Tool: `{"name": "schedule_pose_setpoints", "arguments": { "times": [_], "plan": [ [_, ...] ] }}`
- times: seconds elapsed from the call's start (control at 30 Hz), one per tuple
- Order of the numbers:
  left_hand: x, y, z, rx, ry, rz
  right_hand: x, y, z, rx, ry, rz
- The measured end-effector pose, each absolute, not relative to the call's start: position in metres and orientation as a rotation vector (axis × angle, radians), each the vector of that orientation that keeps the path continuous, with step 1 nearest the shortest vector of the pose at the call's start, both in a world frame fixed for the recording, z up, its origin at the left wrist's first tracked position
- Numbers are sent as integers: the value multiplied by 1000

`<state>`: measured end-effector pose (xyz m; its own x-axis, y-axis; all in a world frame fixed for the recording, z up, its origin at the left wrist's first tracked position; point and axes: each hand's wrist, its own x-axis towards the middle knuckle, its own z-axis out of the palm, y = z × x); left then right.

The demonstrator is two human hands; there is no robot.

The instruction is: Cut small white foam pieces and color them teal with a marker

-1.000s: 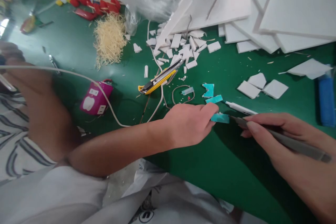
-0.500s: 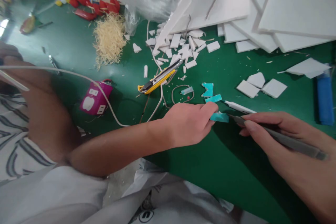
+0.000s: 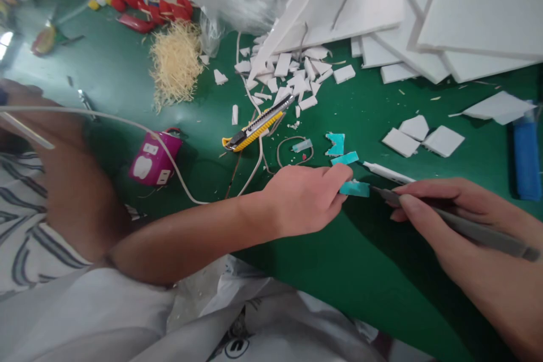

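My left hand (image 3: pixel 307 199) is closed, pinching a small turquoise strip (image 3: pixel 357 189) that sticks out past its fingertips. In my right hand (image 3: pixel 456 212) lies a grey pen-shaped tool (image 3: pixel 479 230), gripped like a pencil. Its thin dark tip points left, close to the free end of the strip; whether they touch I cannot tell. Just beyond my left fingers are another turquoise strip (image 3: pixel 345 158) and a notched turquoise piece (image 3: pixel 335 144). A white pen (image 3: pixel 386 172) lies behind my right fingers, partly covered by them.
A yellow utility knife (image 3: pixel 258 126) rests near white foam scraps (image 3: pixel 292 73). White foam boards (image 3: pixel 479 5) are stacked at the back right. A white cable runs past a magenta power socket (image 3: pixel 155 157). Another person's arm (image 3: pixel 72 181) is at the left. A blue object (image 3: pixel 527 155) lies far right.
My right hand has shifted slightly right, drawing the tool's tip a little back from the strip. My left hand stays almost still. The other person's hand has lowered slightly.
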<state>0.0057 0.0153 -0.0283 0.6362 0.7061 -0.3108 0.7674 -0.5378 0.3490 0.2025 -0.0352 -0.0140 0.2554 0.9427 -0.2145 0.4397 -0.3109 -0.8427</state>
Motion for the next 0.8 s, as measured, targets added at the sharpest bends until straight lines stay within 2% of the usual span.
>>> {"name": "schedule_pose_setpoints", "arguments": {
  "times": [0.8],
  "plan": [
    [8, 16, -26, 2370, 1158, -221, 202, -35, -14, -1904, -1316, 909]
  ]
}}
